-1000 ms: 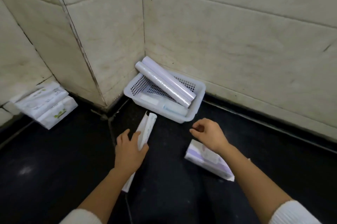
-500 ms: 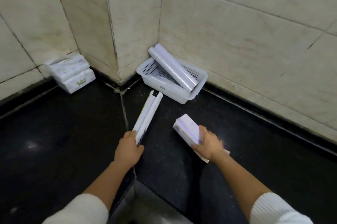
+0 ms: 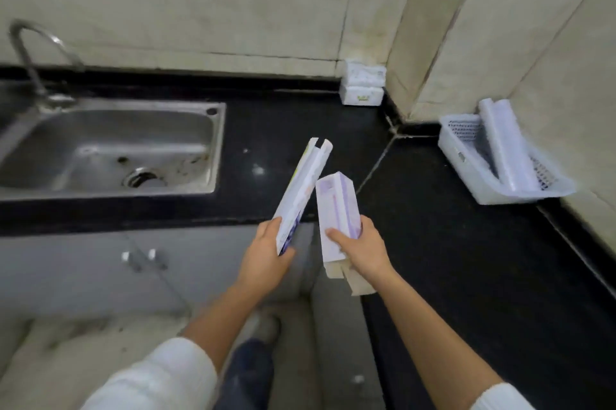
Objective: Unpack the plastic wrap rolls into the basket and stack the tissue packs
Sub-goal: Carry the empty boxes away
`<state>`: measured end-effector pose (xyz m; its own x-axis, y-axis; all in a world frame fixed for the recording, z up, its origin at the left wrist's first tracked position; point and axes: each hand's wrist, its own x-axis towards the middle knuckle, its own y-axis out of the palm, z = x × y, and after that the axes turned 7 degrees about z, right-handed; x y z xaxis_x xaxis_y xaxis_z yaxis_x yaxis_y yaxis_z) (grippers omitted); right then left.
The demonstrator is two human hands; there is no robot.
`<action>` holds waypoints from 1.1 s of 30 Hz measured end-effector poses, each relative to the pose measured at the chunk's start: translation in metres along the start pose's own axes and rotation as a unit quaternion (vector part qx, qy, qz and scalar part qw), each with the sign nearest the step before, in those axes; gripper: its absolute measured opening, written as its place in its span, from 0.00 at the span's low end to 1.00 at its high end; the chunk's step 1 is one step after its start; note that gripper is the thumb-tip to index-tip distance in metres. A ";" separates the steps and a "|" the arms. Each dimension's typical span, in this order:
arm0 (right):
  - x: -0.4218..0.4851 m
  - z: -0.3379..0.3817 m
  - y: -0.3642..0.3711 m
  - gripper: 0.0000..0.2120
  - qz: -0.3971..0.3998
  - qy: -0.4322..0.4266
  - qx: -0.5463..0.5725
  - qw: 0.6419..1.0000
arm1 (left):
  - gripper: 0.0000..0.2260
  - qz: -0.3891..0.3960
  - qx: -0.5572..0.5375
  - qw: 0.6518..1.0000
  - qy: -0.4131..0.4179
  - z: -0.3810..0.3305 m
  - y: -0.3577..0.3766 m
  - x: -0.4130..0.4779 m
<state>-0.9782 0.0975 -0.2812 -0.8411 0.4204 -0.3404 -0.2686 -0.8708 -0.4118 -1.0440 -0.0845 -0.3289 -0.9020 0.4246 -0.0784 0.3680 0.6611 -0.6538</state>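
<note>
Left hand [image 3: 266,256]: clamped on a flattened white carton [image 3: 301,191], left of the basket [image 3: 466,176].
Right hand [image 3: 361,248]: clamped on a purple-white carton [image 3: 336,206].
Plastic wrap rolls [image 3: 506,149]: leaning inside the basket.
Tissue packs [image 3: 363,82]: stacked, left of the basket.

two cartons [image 3: 304,189] [image 3: 337,209], one per hand; two rolls [image 3: 503,149] in one basket [image 3: 466,172] right of the hands; two tissue packs [image 3: 362,84] beyond.

A single head-worn wide-angle camera looks forward and steeply down from above a black worktop [image 3: 466,259], close over both forearms, taking in the sink [image 3: 110,149] at left and tiled corner at right.
</note>
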 end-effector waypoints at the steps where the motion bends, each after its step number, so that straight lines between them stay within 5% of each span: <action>1: -0.015 -0.002 0.017 0.29 0.027 -0.007 -0.003 1.000 | 0.24 -0.017 -0.003 0.999 -0.030 0.014 -0.005 -0.031; 9: -0.150 -0.006 0.164 0.23 0.271 0.022 -0.061 0.960 | 0.17 -0.123 -0.001 0.958 -0.258 0.112 -0.053 -0.265; 16: -0.279 0.003 0.307 0.29 0.447 0.009 -0.178 0.877 | 0.13 -0.233 -0.055 0.874 -0.422 0.165 -0.096 -0.459; 21: -0.383 0.000 0.412 0.16 0.532 -0.049 -0.243 0.810 | 0.11 -0.301 -0.107 0.809 -0.494 0.209 -0.125 -0.590; 26: -0.493 -0.020 0.518 0.12 0.573 -0.054 -0.284 0.767 | 0.12 -0.332 -0.172 0.753 -0.541 0.267 -0.156 -0.715; 33: -0.608 -0.076 0.648 0.21 0.558 -0.021 -0.328 0.762 | 0.13 -0.278 -0.263 0.690 -0.614 0.348 -0.193 -0.846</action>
<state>-0.6050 -0.7031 -0.4057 -0.3921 -0.5080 -0.7669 0.9056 -0.3595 -0.2249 -0.4300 -0.7866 -0.3987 -0.3287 -0.6168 -0.7152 -0.3722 0.7806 -0.5021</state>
